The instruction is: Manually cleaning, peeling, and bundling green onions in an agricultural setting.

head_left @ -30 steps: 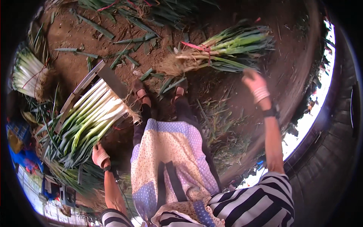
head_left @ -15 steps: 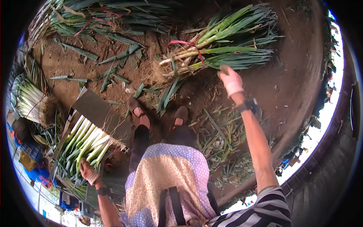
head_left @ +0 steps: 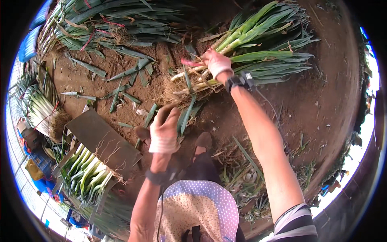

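My right hand, in a pale glove, grips the stalks of a leek bundle beside its red tie. The bundle lies on the soil, with its roots toward the left and its long green leaves toward the right. Over the ground near my feet, my left hand is in the air and holds nothing; its fingers are bent but apart. At lower left, a row of cleaner leeks rests in a tray-like stand, partly under a flat grey-brown board.
A large pile of tied leeks lies at the far left. Another bundle with white stalks stands at the left edge, near a blue crate. Cut leaves litter the soil, and more trimmings lie at my right.
My left hand has left the leeks in the stand and moved right and forward. My right hand has moved left from the bundle's leaves to its tied stalks and closed there.
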Demonstrator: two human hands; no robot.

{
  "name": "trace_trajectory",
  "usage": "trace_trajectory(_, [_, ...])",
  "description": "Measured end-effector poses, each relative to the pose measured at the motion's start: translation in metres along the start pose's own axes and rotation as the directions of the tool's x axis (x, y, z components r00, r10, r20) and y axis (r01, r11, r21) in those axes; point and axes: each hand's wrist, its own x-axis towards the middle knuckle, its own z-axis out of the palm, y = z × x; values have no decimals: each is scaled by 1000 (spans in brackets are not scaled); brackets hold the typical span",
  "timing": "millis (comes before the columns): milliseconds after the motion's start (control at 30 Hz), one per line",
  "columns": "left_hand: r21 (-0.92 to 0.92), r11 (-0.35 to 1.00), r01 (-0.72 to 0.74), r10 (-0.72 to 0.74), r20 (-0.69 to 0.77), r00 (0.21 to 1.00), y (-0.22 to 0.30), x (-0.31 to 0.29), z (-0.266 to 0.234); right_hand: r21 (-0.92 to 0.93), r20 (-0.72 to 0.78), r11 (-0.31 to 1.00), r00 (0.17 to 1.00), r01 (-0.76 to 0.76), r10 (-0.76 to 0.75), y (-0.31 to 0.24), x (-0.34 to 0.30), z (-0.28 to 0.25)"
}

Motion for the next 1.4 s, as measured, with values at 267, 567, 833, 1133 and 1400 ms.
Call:
trace_trajectory(267, [346, 889, -299, 350, -93, 932, -39, 82, 87, -110, -215, 978, 957, 176, -196, 39, -93, 44])
trace_trajectory(567, [555, 821, -136, 57, 157, 986, -95, 81, 136, 325, -442, 922, 896, 212, -50, 54, -152, 86])
trace_trajectory(833, [396, 888, -235, 230, 60, 971, -114, 42, 152, 853, -499, 474, 611, 219, 615, 50, -178, 19])
trace_trajectory(1133, [494, 825, -275, 279, 68, 958, -121, 32, 153, -76, -354, 975, 919, -210, 170, -5, -66, 4])
trace_trajectory(1400, [460, 855, -240, 225, 89, 970, -121, 41, 154, 374, -443, 927, 873, -24, 202, 38, -56, 27])
